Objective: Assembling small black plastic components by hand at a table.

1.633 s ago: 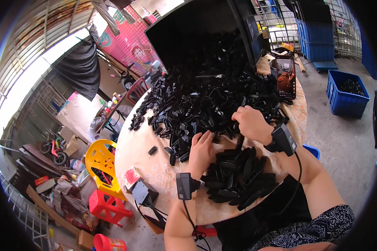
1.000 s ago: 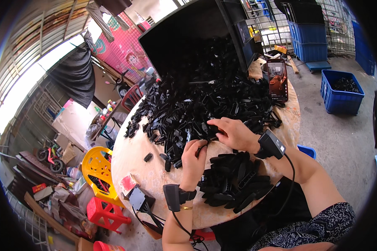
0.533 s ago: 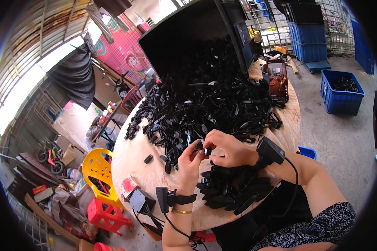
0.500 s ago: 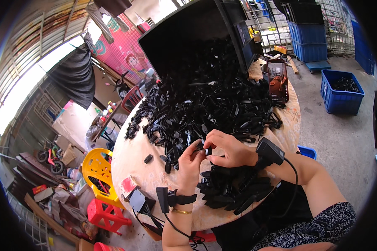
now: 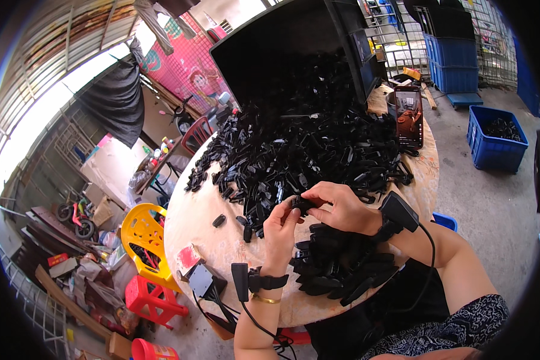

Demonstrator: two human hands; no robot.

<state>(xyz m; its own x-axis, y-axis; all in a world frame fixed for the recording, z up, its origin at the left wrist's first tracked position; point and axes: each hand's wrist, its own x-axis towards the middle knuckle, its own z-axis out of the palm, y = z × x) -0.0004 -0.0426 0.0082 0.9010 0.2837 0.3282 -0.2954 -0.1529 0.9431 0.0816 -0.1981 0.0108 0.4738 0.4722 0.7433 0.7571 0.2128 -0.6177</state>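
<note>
Black, compact plastic-looking piece (image 5: pixel 302 205), close-pinched between left hand (image 5: pixel 279 231) and right hand (image 5: pixel 346 210) (long axis unclear), over the near half of the round, cloth-covered table (image 5: pixel 189 225).

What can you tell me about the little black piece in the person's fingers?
The piece is small and dark, perhaps plastic. The left hand grips it at one end, the right hand at the other, hiding much of its outline. It shows between the big heap and the smaller pile nearer the person. Its finer parts are too small to tell.
</note>
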